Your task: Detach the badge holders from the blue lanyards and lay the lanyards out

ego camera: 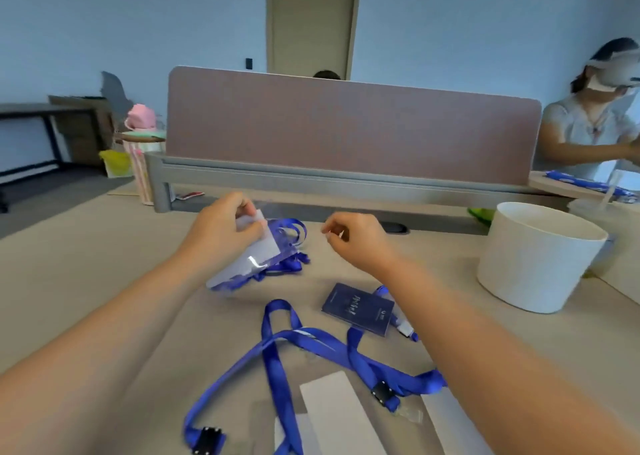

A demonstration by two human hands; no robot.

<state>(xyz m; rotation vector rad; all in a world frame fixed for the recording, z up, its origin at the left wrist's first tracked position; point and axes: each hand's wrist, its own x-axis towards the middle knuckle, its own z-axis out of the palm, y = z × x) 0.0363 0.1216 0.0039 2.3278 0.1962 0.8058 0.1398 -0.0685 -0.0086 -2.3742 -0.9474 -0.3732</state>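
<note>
Gripping with the left hand a clear badge holder, beyond the dark blue card; right hand curled, its hold unclear.
Holder looks light, slick, flexible: pinch its top edge. Limp blue lanyards lie nearer than the card, whose writing is unreadable.

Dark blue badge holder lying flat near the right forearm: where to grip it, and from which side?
Likely the left edge of the dark blue badge holder, coming from the left. Its right end carries the clip and sits close by the right forearm; the left edge is bare on the table. It lies flat, so pinch across the thin faces there.
</note>
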